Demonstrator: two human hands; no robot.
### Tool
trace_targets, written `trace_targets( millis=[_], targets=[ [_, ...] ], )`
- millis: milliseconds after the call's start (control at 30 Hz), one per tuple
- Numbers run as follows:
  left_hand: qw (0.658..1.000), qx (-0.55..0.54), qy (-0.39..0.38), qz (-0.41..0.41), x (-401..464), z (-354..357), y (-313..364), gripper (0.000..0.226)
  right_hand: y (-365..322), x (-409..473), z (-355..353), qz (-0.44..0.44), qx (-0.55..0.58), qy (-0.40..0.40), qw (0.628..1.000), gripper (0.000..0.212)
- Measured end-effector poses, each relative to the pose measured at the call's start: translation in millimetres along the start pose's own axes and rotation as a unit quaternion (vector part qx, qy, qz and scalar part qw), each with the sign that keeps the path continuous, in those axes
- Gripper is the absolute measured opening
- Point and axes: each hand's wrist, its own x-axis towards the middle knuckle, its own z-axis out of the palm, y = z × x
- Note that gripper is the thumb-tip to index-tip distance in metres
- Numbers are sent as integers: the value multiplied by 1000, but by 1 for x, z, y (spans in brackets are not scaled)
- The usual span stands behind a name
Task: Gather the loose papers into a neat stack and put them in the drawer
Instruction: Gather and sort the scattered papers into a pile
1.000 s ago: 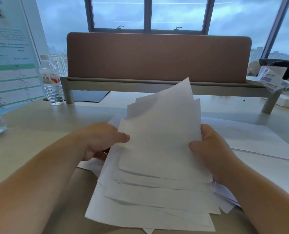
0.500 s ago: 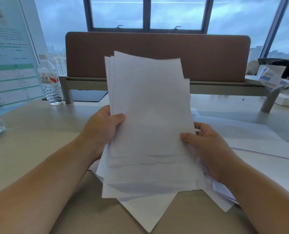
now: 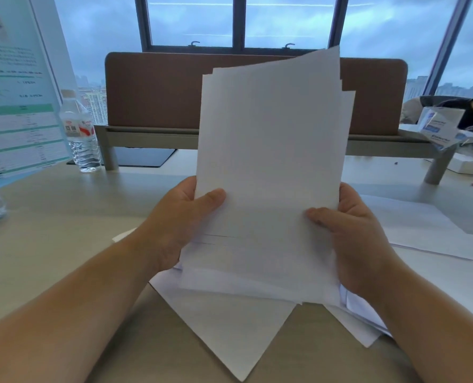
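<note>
Raised higher and tipped more upright than 0.5 s ago: sheaf of papers [image 3: 268,167], top edge now above the brown desk divider [image 3: 152,89], upper corners more fanned. Held on edge above the desk [image 3: 64,239], probably for squaring the sheets; lower edges uneven, several offset. Gripped at both sides: left hand [image 3: 180,225] with thumb across the front face, right hand [image 3: 351,239] likewise, fingers of both hidden behind. Beneath, 1 loose sheet [image 3: 230,324] lying cornerwise toward the viewer; further flat sheets [image 3: 423,230] to the right, not yet gathered. No drawer in view. Printed matter: poster [image 3: 17,106] at left, text too blurred to read; water bottle [image 3: 80,134] with red-and-white label, illegible; blue-and-white box [image 3: 437,125] at right, lettering unreadable.
</note>
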Motion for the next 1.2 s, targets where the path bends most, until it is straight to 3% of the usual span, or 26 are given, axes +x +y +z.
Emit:
trace_targets(
  millis=[100,267,467,600,700,767,833,900,1000,1067,1133,1200],
  targets=[
    [999,-1,19,30,1,-2,0,18,2,1,1,6,8,-19,1000,30],
    [998,60,-29,24,-1,0,-4,22,10,2,4,-3,-101,19,995,21],
    [986,135,3,95,-1,-7,2,20,3,10,-9,12,-153,92,984,22],
    [985,154,10,79,-3,-4,3,20,6,6,-3,105,-93,62,988,14],
    [980,187,10,69,-5,-2,1,19,8,6,-2,86,-108,57,989,21],
    [989,139,3,57,-5,-2,3,19,8,7,-4,83,-87,54,991,26],
    [996,79,-9,29,-7,-1,6,19,7,7,-3,96,-62,59,992,20],
    [992,118,16,29,-4,-2,7,15,6,7,-3,82,-92,77,989,15],
    [935,338,94,55,5,-14,6,17,-2,8,-7,44,-88,136,986,17],
    [847,522,93,25,7,-24,9,16,-10,7,-13,48,-39,176,983,20],
    [765,639,47,-69,1,-28,11,45,-13,8,-19,66,3,198,978,23],
    [725,676,4,-132,-2,-29,12,86,-12,7,-20,84,21,201,976,21]
  ],
)
